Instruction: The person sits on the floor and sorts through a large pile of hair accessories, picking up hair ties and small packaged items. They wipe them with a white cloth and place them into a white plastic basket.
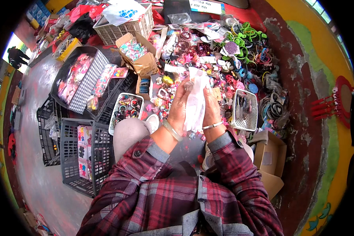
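Observation:
Between my two hands is a long, soft-looking white strip (195,106) with pale pink marks; whether it is cloth, paper or a plastic wrapper I cannot tell. My left hand (178,109) is closed on its left edge, and a pale bangle circles that wrist. From the other side my right hand (212,108) grips it, with a bracelet at the wrist. Some fingers are hidden behind the strip. Just beyond and beneath the hands spreads a pile of small hair accessories (190,49), mostly pink, red and white.
Left of my knee stands a white basket (115,114) of trinkets; a white basket (245,126) sits right. Grey crates (76,157) and a black bin (57,84) stand left. Beyond are a cardboard box (147,65) and green hoops (244,39). An open carton (279,155) lies near my right arm.

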A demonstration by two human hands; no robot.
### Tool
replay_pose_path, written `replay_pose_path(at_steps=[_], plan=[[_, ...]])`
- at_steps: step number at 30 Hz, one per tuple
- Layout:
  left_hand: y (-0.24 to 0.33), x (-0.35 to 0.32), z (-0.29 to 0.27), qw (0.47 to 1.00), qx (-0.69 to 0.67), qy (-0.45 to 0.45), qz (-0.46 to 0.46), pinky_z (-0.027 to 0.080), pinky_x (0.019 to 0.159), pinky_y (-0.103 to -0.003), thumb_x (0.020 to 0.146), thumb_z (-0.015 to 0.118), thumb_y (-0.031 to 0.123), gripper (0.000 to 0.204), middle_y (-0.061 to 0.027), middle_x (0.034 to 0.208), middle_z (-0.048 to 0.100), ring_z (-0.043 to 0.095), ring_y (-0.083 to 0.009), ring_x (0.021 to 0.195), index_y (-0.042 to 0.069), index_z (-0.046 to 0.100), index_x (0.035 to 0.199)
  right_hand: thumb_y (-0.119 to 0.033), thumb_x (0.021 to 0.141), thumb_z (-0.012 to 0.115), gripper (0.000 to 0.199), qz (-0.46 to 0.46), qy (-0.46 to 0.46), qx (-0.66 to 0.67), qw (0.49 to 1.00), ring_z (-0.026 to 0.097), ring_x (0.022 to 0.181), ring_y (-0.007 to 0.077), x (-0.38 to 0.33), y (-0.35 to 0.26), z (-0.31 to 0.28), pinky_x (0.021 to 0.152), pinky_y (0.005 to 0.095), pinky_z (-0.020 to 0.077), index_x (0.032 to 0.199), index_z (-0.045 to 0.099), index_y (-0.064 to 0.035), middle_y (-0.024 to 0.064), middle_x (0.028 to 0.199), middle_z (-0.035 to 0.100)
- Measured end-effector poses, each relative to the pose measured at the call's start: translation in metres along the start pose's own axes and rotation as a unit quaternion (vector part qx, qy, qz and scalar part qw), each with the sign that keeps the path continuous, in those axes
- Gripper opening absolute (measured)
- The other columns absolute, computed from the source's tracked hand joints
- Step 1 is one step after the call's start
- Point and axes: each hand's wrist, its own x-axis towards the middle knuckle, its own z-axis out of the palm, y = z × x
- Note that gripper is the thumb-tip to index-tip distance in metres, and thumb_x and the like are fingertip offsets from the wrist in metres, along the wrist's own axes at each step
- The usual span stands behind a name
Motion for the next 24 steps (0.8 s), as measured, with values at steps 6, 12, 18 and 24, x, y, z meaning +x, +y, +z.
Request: replay_pose_path(at_steps=[6, 12, 18, 24], plan=[[0.001, 0.002, -0.003, 0.996, 0.043, 0.066, 0.03, 0.046, 0.083, -0.025, 0.09, 0.046, 0.009, 0.034, -0.0088, 0.106, 0.057, 0.057, -0.0151, 0.094, 0.001, 0.042, 0.123, -0.035, 0.09, 0.044, 0.045, -0.005, 0.082, 0.047, 0.996, 0.054, 0.098, 0.0208, -0.003, 0.008, -0.005, 0.084, 0.0322, 0.0447, 0.123, 0.04, -0.0033, 0.0088, 0.112, 0.053], [-0.001, 0.002, -0.005, 0.943, 0.276, 0.172, 0.066, 0.044, 0.086, -0.027, 0.088, 0.041, -0.001, 0.035, -0.0102, 0.11, 0.054, 0.054, -0.0153, 0.097, -0.003, 0.042, 0.123, -0.036, 0.091, 0.043, 0.059, -0.049, 0.058, 0.034, 0.997, 0.042, 0.113, 0.0206, -0.01, 0.015, 0.009, 0.095, 0.0337, 0.0361, 0.137, 0.02, -0.0099, 0.0084, 0.124, 0.041], [-0.011, 0.002, -0.01, 0.97, 0.22, 0.039, 0.094, 0.043, 0.087, -0.028, 0.088, 0.041, 0.007, 0.036, -0.0113, 0.119, 0.049, 0.052, -0.0158, 0.101, -0.002, 0.044, 0.123, -0.03, 0.092, 0.042, 0.045, -0.01, 0.07, 0.071, 0.995, 0.051, 0.1, 0.0165, 0.003, 0.02, -0.013, 0.089, 0.0309, 0.0416, 0.131, 0.035, -0.0087, 0.0055, 0.114, 0.051], [0.005, 0.002, 0.003, 0.994, 0.069, 0.08, 0.009, 0.045, 0.082, -0.03, 0.087, 0.054, 0.026, 0.038, -0.0058, 0.101, 0.059, 0.056, -0.0158, 0.093, 0.003, 0.049, 0.117, -0.027, 0.093, 0.039, 0.042, -0.014, 0.046, 0.097, 0.994, 0.055, 0.094, 0.0155, -0.002, 0.006, 0.002, 0.083, 0.0278, 0.0451, 0.128, 0.038, -0.0031, 0.0068, 0.113, 0.054]])
